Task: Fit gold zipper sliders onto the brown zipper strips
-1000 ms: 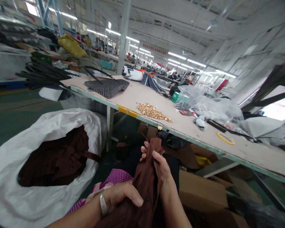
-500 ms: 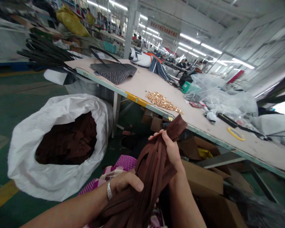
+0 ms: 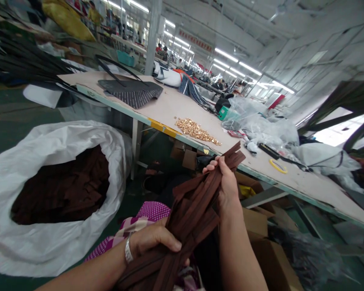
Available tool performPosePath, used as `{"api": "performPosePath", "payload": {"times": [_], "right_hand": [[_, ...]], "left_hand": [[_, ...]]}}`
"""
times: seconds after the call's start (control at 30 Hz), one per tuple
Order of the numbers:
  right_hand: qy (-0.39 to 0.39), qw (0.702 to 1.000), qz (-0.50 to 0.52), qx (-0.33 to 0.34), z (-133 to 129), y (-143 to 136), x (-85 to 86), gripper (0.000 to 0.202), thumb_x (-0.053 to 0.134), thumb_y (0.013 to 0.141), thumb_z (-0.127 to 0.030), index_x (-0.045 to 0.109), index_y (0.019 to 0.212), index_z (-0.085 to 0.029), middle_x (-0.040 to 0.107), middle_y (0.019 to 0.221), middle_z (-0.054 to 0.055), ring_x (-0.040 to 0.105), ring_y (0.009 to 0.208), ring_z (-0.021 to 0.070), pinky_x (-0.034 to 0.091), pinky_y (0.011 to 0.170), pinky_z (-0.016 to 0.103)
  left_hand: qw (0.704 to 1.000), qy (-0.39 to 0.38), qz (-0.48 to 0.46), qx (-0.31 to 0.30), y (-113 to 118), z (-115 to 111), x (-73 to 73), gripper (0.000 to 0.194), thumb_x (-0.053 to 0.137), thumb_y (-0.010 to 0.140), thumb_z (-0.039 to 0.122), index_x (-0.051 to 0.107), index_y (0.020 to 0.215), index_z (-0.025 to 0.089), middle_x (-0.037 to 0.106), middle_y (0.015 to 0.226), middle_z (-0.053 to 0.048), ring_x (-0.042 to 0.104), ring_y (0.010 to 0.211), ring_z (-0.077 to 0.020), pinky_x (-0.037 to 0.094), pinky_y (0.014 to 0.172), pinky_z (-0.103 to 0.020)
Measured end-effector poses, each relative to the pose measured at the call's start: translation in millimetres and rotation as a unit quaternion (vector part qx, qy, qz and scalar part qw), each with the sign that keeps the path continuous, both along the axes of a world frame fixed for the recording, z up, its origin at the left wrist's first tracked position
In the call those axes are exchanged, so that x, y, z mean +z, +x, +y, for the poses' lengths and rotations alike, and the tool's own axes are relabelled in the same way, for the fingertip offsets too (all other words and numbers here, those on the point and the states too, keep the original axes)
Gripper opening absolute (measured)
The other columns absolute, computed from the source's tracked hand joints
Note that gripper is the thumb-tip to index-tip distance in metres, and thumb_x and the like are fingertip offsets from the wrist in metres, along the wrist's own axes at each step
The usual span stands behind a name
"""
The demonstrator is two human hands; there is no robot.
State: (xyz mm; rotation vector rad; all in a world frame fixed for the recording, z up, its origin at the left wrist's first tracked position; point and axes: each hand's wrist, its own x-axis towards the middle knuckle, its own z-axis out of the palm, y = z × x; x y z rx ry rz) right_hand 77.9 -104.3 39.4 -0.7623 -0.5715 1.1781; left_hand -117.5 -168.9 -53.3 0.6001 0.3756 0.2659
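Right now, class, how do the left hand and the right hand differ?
The left hand has a silvery bracelet at its wrist; the right hand has a bare wrist.
The right hand grips near the upper end of the brown strips; the left hand is lower down.
Both hands hold the same bundle.

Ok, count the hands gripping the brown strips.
2: the left hand, lower on the brown strips, and the right hand, near their upper end. Both are in view, each partly hidden by the strips.
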Motion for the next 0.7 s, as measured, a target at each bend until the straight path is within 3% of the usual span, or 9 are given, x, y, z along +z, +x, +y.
{"api": "performPosePath", "payload": {"times": [0.1, 0.23, 0.33, 0.43, 0.57, 0.63, 0.7], "right_hand": [[0.029, 0.999, 0.025, -0.033, 5, 23, 25.9, 0.017, 0.069, 0.086, -0.027, 0.056, 0.079, -0.019, 0.057, 0.060, -0.009, 0.057, 0.049, 0.0050, 0.056, 0.058, 0.020], [0.069, 0.996, 0.040, -0.043, -2, 48, 73.6, 0.017, 0.058, 0.094, -0.024, 0.054, 0.078, -0.018, 0.057, 0.061, -0.009, 0.058, 0.047, 0.0043, 0.056, 0.058, 0.020], [0.098, 0.994, 0.054, -0.014, -18, 53, 105.2, 0.012, 0.057, 0.094, -0.021, 0.054, 0.082, -0.019, 0.058, 0.061, -0.008, 0.059, 0.048, 0.0048, 0.056, 0.058, 0.018], [0.117, 0.990, 0.070, 0.044, -38, 46, 126.1, 0.010, 0.052, 0.095, -0.015, 0.055, 0.088, -0.022, 0.060, 0.064, -0.006, 0.062, 0.054, 0.0068, 0.057, 0.059, 0.019], [0.106, 0.982, 0.096, 0.119, -58, 19, 129.1, 0.014, 0.057, 0.089, -0.010, 0.054, 0.090, -0.023, 0.060, 0.067, -0.007, 0.064, 0.056, 0.0070, 0.058, 0.058, 0.019], [0.079, 0.982, 0.105, 0.136, -63, -1, 113.8, 0.018, 0.065, 0.083, -0.008, 0.055, 0.089, -0.022, 0.060, 0.067, -0.008, 0.063, 0.054, 0.0059, 0.057, 0.057, 0.018], [0.018, 0.985, 0.103, 0.140, -63, -23, 85.1, 0.022, 0.074, 0.076, -0.012, 0.057, 0.088, -0.021, 0.060, 0.065, -0.008, 0.060, 0.051, 0.0054, 0.057, 0.054, 0.018]], "left_hand": [[1.000, 0.003, -0.007, 0.013, 2, 0, -4.8, 0.038, 0.064, 0.057, 0.009, 0.073, 0.093, 0.016, 0.074, 0.066, -0.006, 0.066, 0.053, -0.0195, 0.047, 0.051, -0.026], [1.000, 0.010, -0.003, 0.025, 5, 3, -8.5, 0.030, 0.067, 0.055, 0.009, 0.073, 0.085, 0.013, 0.074, 0.065, -0.006, 0.065, 0.055, -0.0179, 0.047, 0.050, -0.024], [0.999, 0.005, 0.001, 0.042, 7, 8, -10.5, 0.029, 0.067, 0.056, 0.011, 0.073, 0.085, 0.014, 0.074, 0.066, -0.007, 0.064, 0.054, -0.0172, 0.048, 0.052, -0.025], [0.998, -0.006, 0.011, 0.060, 9, 13, -15.6, 0.027, 0.067, 0.058, 0.012, 0.073, 0.084, 0.013, 0.075, 0.068, -0.008, 0.065, 0.055, -0.0174, 0.049, 0.053, -0.026], [0.997, -0.024, 0.023, 0.070, 11, 20, -26.2, 0.025, 0.069, 0.058, 0.012, 0.074, 0.083, 0.012, 0.076, 0.068, -0.007, 0.066, 0.056, -0.0184, 0.051, 0.057, -0.027], [0.997, -0.037, 0.021, 0.059, 12, 22, -29.7, 0.022, 0.072, 0.061, 0.015, 0.074, 0.083, 0.011, 0.076, 0.069, -0.008, 0.068, 0.059, -0.0204, 0.052, 0.061, -0.029], [0.998, -0.049, 0.008, 0.046, 13, 25, -30.3, 0.024, 0.074, 0.067, 0.025, 0.074, 0.086, 0.009, 0.076, 0.073, -0.011, 0.070, 0.067, -0.0239, 0.053, 0.069, -0.033]]}}
